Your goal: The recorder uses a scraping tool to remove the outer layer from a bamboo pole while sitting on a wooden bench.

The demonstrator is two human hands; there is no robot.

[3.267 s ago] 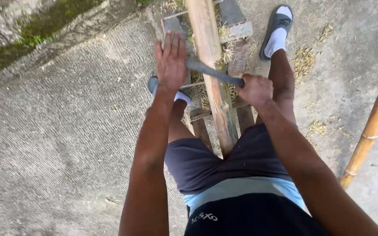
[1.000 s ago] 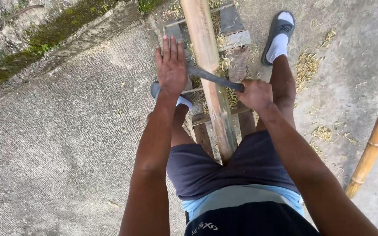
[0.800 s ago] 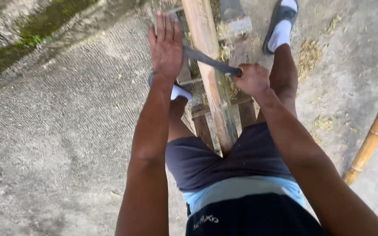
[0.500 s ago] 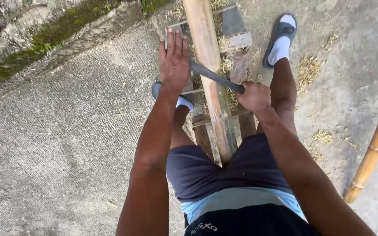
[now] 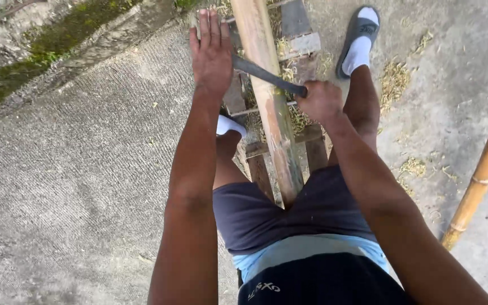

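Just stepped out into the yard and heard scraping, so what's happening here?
A person sits astride a long pale pole that rests on a low wooden frame on the concrete ground. The right hand grips the handle of a dark blade laid across the pole, while the left hand presses flat and open on the blade's far end. Shavings lie scattered around the frame, and a bamboo pole leans at the right edge.
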